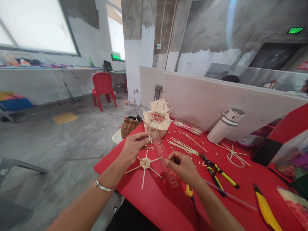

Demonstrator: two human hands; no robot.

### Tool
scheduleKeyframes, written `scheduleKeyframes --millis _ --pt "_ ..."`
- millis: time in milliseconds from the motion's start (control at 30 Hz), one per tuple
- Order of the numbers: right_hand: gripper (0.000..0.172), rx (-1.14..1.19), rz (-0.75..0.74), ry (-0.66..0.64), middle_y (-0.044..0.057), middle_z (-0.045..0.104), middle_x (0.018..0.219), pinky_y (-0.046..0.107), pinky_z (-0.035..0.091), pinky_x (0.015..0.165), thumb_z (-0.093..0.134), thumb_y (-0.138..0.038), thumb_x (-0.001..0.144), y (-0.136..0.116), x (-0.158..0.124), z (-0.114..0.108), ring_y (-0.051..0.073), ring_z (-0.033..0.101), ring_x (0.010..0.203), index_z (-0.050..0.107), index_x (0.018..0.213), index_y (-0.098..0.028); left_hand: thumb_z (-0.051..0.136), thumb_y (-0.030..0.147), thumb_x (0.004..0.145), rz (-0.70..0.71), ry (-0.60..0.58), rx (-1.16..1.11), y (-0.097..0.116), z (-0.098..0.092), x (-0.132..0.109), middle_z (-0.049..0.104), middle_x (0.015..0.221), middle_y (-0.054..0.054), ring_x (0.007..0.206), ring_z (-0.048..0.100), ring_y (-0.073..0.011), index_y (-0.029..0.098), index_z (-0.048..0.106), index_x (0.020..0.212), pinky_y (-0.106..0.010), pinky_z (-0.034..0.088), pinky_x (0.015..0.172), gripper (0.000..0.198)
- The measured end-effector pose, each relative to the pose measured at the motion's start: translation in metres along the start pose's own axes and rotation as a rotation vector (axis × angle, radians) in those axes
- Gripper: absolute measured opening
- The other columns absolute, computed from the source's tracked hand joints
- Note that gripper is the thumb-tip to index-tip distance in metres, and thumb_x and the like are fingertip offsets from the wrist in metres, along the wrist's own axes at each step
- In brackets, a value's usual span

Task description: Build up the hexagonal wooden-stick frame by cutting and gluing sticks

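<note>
My left hand (135,146) pinches the far end of a clear plastic ruler (166,160) that lies slanted on the red table (156,199). My right hand (184,166) is closed beside the ruler's middle, fingers pinched on something I cannot make out. Just left of the ruler lies a small star of thin wooden sticks (145,163), flat on the table. Behind my left hand stands a small pagoda model built of sticks (158,118).
Loose sticks (183,146) lie scattered mid-table. Yellow-handled cutters (216,173), a yellow utility knife (264,208), a white flask (225,126) and a white partition (204,99) lie to the right and behind. A checked bag (130,125) hangs at the table's left corner; a red chair (103,88) stands farther off.
</note>
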State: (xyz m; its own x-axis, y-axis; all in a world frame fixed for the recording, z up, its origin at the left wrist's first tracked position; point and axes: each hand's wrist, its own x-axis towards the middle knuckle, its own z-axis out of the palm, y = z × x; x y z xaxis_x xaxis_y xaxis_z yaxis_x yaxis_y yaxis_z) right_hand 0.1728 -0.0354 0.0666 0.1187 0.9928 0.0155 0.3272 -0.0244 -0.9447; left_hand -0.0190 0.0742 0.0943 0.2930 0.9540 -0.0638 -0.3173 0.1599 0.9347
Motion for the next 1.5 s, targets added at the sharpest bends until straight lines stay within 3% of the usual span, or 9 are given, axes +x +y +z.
scheduleKeyframes --millis 267,367,467,667,833,933,1167,1367,1500 --pt "0.031 -0.018 -0.011 0.017 -0.004 0.055 0.062 0.023 0.037 0.054 0.066 -0.049 0.079 0.002 -0.006 -0.004 0.011 0.047 0.057 0.059 0.073 -0.019 0.09 0.025 0.051 -0.015 0.032 0.021 -0.002 -0.006 -0.002 0.075 0.078 -0.005 0.065 0.071 -0.0171 0.012 0.074 0.093 -0.022 0.057 0.051 0.046" --pt "0.027 -0.26 -0.053 0.086 -0.001 0.064 0.071 0.025 0.04 0.06 0.062 -0.048 0.083 0.009 0.0 -0.027 0.014 0.055 0.064 0.064 0.079 -0.021 0.09 0.027 0.051 -0.067 0.094 0.078 -0.009 -0.019 -0.009 0.073 0.075 -0.004 0.06 0.07 -0.0161 0.013 0.072 0.095 -0.02 0.052 0.044 0.049" --pt "0.02 -0.744 0.03 0.104 -0.001 0.069 0.076 0.028 0.039 0.064 0.058 -0.041 0.086 0.026 0.017 -0.058 0.017 0.06 0.07 0.07 0.082 -0.025 0.091 0.028 0.049 -0.16 0.113 0.15 -0.024 -0.037 -0.021 0.072 0.069 -0.003 0.055 0.067 -0.0152 0.013 0.07 0.093 -0.019 0.05 0.041 0.051" --pt "0.02 -0.864 0.171 0.087 0.003 0.068 0.07 0.031 0.038 0.064 0.057 -0.035 0.087 0.079 0.058 -0.092 0.019 0.06 0.066 0.072 0.083 -0.022 0.089 0.038 0.056 -0.287 0.072 0.28 -0.049 -0.061 -0.049 0.069 0.06 -0.005 0.051 0.065 -0.0148 0.012 0.068 0.079 -0.018 0.046 0.041 0.041" --pt "0.026 -0.895 0.148 0.142 0.011 0.071 0.104 0.039 0.046 0.077 0.056 -0.036 0.088 0.09 0.057 -0.098 0.026 0.065 0.09 0.072 0.103 -0.022 0.088 0.037 0.052 -0.323 0.089 0.279 -0.049 -0.063 -0.059 0.07 0.063 -0.005 0.054 0.067 -0.0174 0.012 0.067 0.082 -0.022 0.051 0.044 0.044" --pt "0.036 -0.876 0.08 0.174 0.013 0.065 0.123 0.043 0.046 0.087 0.053 -0.041 0.09 0.078 0.031 -0.085 0.03 0.062 0.103 0.067 0.118 -0.023 0.085 0.037 0.053 -0.38 0.085 0.33 -0.05 -0.062 -0.062 0.07 0.061 -0.005 0.054 0.068 -0.0209 0.012 0.065 0.084 -0.027 0.053 0.043 0.044" --pt "0.025 -0.677 -0.145 -0.128 0.0 0.073 0.097 0.026 0.045 0.079 0.048 -0.036 0.097 0.049 -0.04 0.011 0.016 0.066 0.088 0.072 0.099 -0.028 0.082 0.033 0.054 -0.468 0.101 0.389 -0.069 -0.056 -0.073 0.069 0.059 -0.005 0.05 0.065 -0.0167 0.012 0.063 0.08 -0.025 0.053 0.045 0.038" --pt "0.021 -0.843 -0.325 -0.196 0.005 0.065 0.092 0.028 0.039 0.068 0.049 -0.031 0.098 0.041 -0.046 0.077 0.02 0.058 0.088 0.069 0.097 -0.024 0.084 0.034 0.053 -0.426 0.19 0.293 -0.072 -0.056 -0.081 0.068 0.058 -0.004 0.048 0.063 -0.0149 0.012 0.064 0.085 -0.024 0.052 0.045 0.044" --pt "0.021 -0.847 -0.402 -0.217 0.005 0.062 0.092 0.028 0.036 0.064 0.053 -0.035 0.095 0.035 -0.049 0.091 0.02 0.055 0.088 0.066 0.111 -0.026 0.086 0.032 0.052 -0.424 0.241 0.221 -0.074 -0.06 -0.084 0.07 0.061 -0.005 0.054 0.067 -0.0167 0.012 0.065 0.084 -0.023 0.054 0.048 0.043"
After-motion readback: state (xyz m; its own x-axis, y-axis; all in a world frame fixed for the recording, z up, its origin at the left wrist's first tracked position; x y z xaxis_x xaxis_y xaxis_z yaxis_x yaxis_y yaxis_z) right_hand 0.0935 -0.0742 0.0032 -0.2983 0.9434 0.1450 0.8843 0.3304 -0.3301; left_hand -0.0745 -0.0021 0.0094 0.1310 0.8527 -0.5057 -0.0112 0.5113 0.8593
